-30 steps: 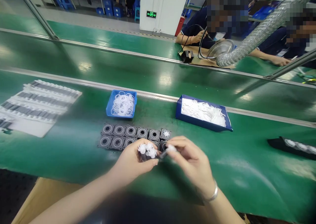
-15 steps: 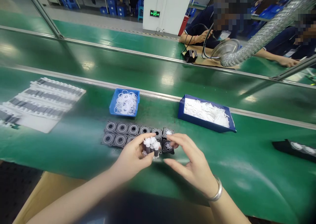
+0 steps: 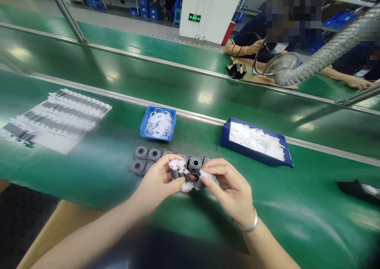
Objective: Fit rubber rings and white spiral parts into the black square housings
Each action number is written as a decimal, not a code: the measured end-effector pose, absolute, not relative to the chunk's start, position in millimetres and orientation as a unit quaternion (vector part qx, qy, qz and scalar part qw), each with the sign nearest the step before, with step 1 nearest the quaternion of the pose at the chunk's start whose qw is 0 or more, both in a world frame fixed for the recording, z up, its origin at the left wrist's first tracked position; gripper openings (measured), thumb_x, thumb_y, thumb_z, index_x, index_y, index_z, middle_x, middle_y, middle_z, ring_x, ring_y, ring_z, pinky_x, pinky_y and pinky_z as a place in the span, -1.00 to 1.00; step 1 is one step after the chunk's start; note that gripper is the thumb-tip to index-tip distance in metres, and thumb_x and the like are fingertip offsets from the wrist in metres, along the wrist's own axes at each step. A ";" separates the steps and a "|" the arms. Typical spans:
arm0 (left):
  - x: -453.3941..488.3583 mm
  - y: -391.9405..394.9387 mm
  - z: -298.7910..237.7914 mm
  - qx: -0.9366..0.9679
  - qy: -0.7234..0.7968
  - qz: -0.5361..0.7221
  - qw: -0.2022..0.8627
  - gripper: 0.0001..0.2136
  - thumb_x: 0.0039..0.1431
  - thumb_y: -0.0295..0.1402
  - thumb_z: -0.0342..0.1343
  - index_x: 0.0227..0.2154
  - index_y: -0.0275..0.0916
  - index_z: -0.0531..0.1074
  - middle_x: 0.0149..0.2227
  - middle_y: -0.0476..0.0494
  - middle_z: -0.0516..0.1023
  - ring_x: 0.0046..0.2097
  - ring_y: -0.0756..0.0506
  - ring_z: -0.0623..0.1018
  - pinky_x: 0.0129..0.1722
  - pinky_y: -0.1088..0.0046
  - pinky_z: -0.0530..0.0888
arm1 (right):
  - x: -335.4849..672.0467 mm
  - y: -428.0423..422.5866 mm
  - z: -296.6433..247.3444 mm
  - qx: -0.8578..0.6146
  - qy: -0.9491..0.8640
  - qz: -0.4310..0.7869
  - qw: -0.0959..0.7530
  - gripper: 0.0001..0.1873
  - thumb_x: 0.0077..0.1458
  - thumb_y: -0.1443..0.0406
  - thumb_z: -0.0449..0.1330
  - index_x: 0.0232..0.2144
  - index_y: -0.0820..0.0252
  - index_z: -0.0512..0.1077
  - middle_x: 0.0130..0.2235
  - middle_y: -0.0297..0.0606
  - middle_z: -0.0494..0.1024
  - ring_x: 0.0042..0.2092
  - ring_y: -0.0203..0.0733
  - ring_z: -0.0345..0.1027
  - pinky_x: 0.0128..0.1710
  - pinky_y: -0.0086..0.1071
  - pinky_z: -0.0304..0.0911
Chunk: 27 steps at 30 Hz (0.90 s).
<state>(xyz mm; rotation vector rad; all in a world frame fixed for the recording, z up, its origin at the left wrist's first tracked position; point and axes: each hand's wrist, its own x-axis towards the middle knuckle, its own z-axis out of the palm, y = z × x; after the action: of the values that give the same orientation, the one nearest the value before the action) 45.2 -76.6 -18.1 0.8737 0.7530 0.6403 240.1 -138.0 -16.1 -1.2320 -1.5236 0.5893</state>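
Observation:
My left hand [image 3: 157,184] is closed round a small bunch of white impellers on dark stems [image 3: 179,172], held just above the green mat. My right hand [image 3: 230,188] pinches one more white impeller [image 3: 203,176] right beside that bunch. Both hands hover over two rows of dark square housings [image 3: 148,158] with round wells; my fingers hide the rows' right end. A silver bangle sits on my right wrist.
A blue bin of white rings [image 3: 159,123] stands behind the housings. A dark blue tray of white strips [image 3: 257,141] lies to the right. Sheets of striped parts [image 3: 56,116] lie far left. A black tray [image 3: 360,190] is at the right edge. Two people work across the belt.
My right hand, which was open over the rightmost housings half a second ago, has come back to the bunch and pinched an impeller. The view has shifted left.

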 end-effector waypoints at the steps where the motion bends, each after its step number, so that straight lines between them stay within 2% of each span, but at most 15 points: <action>1: 43.6 -75.0 -18.6 0.393 0.352 0.304 0.793 -0.64 0.03 -0.48 0.27 -0.10 -0.19 0.33 -0.22 -0.07 0.49 -0.13 -0.15 0.59 -0.22 0.37 0.56 | 242.8 -134.7 -17.9 -0.533 -0.628 0.229 0.519 -0.81 0.15 0.43 0.23 -0.19 0.09 0.43 -0.19 -0.24 0.48 -0.18 -0.21 0.41 -0.21 -0.30 0.37; 3: 40.0 -72.5 -20.1 0.384 0.353 0.317 0.792 -0.65 0.05 -0.47 0.27 -0.11 -0.19 0.32 -0.23 -0.07 0.49 -0.10 -0.16 0.60 -0.17 0.36 0.56 | 248.2 -127.3 -23.4 -0.570 -0.630 0.194 0.491 -0.84 0.18 0.41 0.21 -0.19 0.10 0.43 -0.18 -0.22 0.48 -0.18 -0.21 0.40 -0.21 -0.31 0.36; 6: 34.8 -70.6 -23.3 0.395 0.339 0.328 0.788 -0.68 0.08 -0.49 0.26 -0.12 -0.18 0.33 -0.26 -0.03 0.51 -0.10 -0.12 0.60 -0.14 0.43 0.53 | 253.4 -117.4 -35.2 -0.578 -0.686 0.133 0.421 -0.85 0.20 0.40 0.20 -0.17 0.12 0.41 -0.19 -0.22 0.49 -0.19 -0.22 0.40 -0.21 -0.32 0.36; 9: 32.0 -70.4 -25.8 0.406 0.329 0.327 0.788 -0.69 0.10 -0.50 0.25 -0.13 -0.18 0.33 -0.27 -0.06 0.56 -0.10 -0.09 0.59 -0.15 0.47 0.50 | 255.3 -113.1 -43.7 -0.573 -0.716 0.082 0.389 -0.83 0.21 0.41 0.17 -0.14 0.13 0.36 -0.19 -0.21 0.49 -0.16 -0.20 0.40 -0.16 -0.29 0.37; 14: 33.3 -71.8 -26.0 0.406 0.335 0.342 0.779 -0.68 0.07 -0.52 0.27 -0.12 -0.20 0.36 -0.17 -0.13 0.61 -0.06 -0.07 0.57 -0.11 0.49 0.48 | 252.4 -121.7 -31.6 -0.567 -0.751 0.054 0.333 -0.81 0.19 0.33 0.22 -0.13 0.15 0.36 -0.07 -0.09 0.46 -0.02 -0.05 0.36 0.00 -0.11 0.31; 16: 34.7 -72.9 -25.6 0.403 0.331 0.343 0.782 -0.67 0.06 -0.52 0.29 -0.12 -0.19 0.38 -0.12 -0.14 0.61 -0.04 -0.06 0.56 -0.09 0.49 0.47 | 245.6 -129.8 -22.5 -0.562 -0.747 0.098 0.340 -0.68 0.14 0.25 0.28 -0.07 0.14 0.35 -0.02 -0.07 0.44 -0.01 -0.03 0.35 -0.01 -0.12 0.33; 19: 36.1 -75.1 -26.1 0.395 0.329 0.327 0.793 -0.66 0.04 -0.50 0.32 -0.12 -0.20 0.40 -0.14 -0.11 0.62 -0.08 -0.05 0.57 -0.08 0.48 0.48 | 230.8 -141.4 -18.0 -0.538 -0.736 0.210 0.353 -0.56 0.13 0.19 0.29 0.02 0.09 0.29 -0.06 -0.17 0.48 -0.12 -0.16 0.41 -0.13 -0.29 0.40; 23: 36.4 -79.1 -29.2 0.384 0.339 0.304 0.804 -0.63 0.02 -0.48 0.35 -0.10 -0.22 0.43 -0.14 -0.13 0.62 -0.09 -0.06 0.58 -0.06 0.45 0.49 | 219.7 -148.3 -28.4 -0.545 -0.702 0.274 0.368 -0.68 0.16 0.25 0.27 -0.06 0.04 0.31 -0.10 -0.28 0.51 -0.19 -0.27 0.43 -0.15 -0.39 0.41; 27: 35.8 -82.1 -31.2 0.376 0.333 0.296 0.812 -0.61 0.02 -0.46 0.35 -0.07 -0.21 0.43 -0.13 -0.15 0.63 -0.12 -0.06 0.60 -0.07 0.43 0.51 | 227.0 -149.2 -29.3 -0.546 -0.660 0.335 0.392 -0.75 0.12 0.26 0.31 -0.15 0.04 0.37 -0.14 -0.31 0.50 -0.18 -0.28 0.45 -0.16 -0.40 0.43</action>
<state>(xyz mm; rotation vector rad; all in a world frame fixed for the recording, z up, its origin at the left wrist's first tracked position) 35.8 -82.1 -31.2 0.8034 0.7120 0.6318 227.0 -149.2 -29.3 -1.3860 -1.6773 0.8519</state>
